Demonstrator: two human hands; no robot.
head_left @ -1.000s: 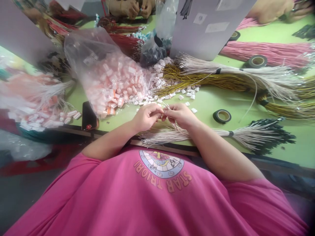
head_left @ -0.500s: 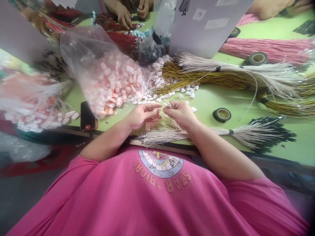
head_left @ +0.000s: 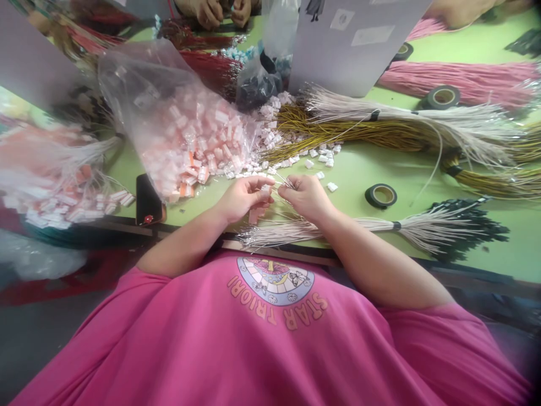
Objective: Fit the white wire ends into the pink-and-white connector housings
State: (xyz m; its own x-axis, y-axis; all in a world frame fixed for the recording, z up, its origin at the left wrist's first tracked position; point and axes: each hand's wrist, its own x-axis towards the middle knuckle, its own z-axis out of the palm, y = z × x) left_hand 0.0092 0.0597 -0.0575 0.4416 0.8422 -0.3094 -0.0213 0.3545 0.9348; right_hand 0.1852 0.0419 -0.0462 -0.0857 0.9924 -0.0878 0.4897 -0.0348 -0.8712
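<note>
- A clear bag of pink and white connectors (head_left: 190,135) lay slumped on the green bench (head_left: 359,175), beyond and to the left of the left hand (head_left: 243,197). A dark phone (head_left: 146,206) sat farther left, at the bench edge.
- The left hand was half-curled, thumb and forefinger closed at the tips of the thin wires (head_left: 282,181). Whether a connector sat between them was too small to tell.
- The thin wires were held just above the bench between the two hands. A slipped pinch could likely drop them into the loose connectors (head_left: 313,158) just beyond the knuckles, or bend a bare tip.
- Their long axis ran across from hand to hand, with the free ends pointing toward the left hand.
- The right hand (head_left: 306,194) was closed in a tight pinch on the same wires, its wrist resting over a pale wire bundle (head_left: 359,225) lying lengthwise along the near bench edge.
- A tape roll (head_left: 381,195) lay flat to the right of the right hand, apart from it.
</note>
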